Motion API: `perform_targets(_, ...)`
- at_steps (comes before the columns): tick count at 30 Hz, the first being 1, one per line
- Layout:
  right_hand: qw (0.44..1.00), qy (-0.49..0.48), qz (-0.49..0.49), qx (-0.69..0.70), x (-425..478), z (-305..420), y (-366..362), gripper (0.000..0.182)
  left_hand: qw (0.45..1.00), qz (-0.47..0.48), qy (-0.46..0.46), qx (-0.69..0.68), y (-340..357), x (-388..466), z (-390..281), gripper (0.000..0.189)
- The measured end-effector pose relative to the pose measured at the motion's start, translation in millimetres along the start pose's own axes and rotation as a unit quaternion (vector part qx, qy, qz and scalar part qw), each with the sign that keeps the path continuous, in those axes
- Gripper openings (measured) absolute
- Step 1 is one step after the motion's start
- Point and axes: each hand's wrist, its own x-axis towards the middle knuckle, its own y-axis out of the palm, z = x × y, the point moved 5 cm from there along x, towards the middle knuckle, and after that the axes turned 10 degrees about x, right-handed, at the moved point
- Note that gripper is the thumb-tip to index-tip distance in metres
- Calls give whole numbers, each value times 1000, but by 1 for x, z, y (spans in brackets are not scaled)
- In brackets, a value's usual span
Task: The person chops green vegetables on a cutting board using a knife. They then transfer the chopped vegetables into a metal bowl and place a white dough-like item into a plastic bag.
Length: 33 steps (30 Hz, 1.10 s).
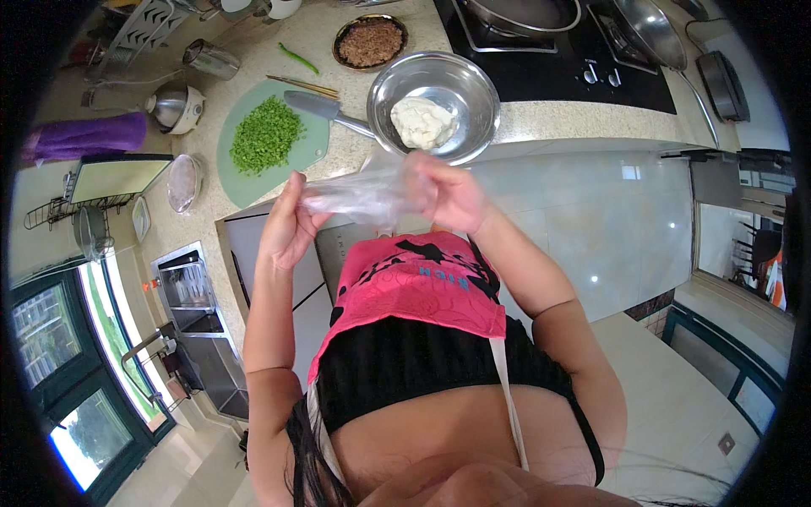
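Observation:
A crumpled piece of clear plastic film or a bag (pixel 358 198) stretches between my two hands, in front of the pink apron. My left hand (pixel 285 225) grips one end between thumb and fingers. At the other end my right hand (pixel 453 193) holds it, its fingertips blurred by motion. Just beyond the right hand, a steel mixing bowl (pixel 478 120) stands by the counter's front edge with a lump of pale dough (pixel 421 121) inside. To its left lies a green cutting board (pixel 237 187) bearing chopped green vegetable (pixel 263 136). A knife (pixel 317 106) rests on the board, its handle reaching the bowl.
Behind the bowl sits a dish of brown minced food (pixel 370 43). Chopsticks (pixel 304 85) and a green chili (pixel 298 58) lie nearby. A black gas hob (pixel 526 82) with a pan (pixel 656 32) is at right. A covered bowl (pixel 184 184) and a sink (pixel 218 364) are left.

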Motion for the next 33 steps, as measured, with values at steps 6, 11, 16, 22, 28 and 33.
perform_targets(6, 967, 74, 14, -242, -5, -11, -10, 35, 996, 79, -2, -35, -14, 22, 28, 27)
perform_targets(11, 988, -52, -140, -41, 19, 4, 30, 34, 948, 186, 39, 256, -9, 17, 47, 27)
perform_targets(16, 832, 74, -156, -528, 33, 9, 2, 24, 968, 227, 66, -86, -5, 26, 3, 31)
perform_targets(22, 999, 33, -5, -41, 37, 1, 8, 36, 923, 45, 209, 320, -10, 25, 5, 20)
perform_targets(28, 981, 171, -3, 95, 18, -67, -20, 43, 993, 115, 27, 26, -1, 73, 24, 20)
perform_targets(33, 887, -103, 83, -442, 13, 3, 19, 46, 966, 233, -101, 47, 58, 32, 89, 27)
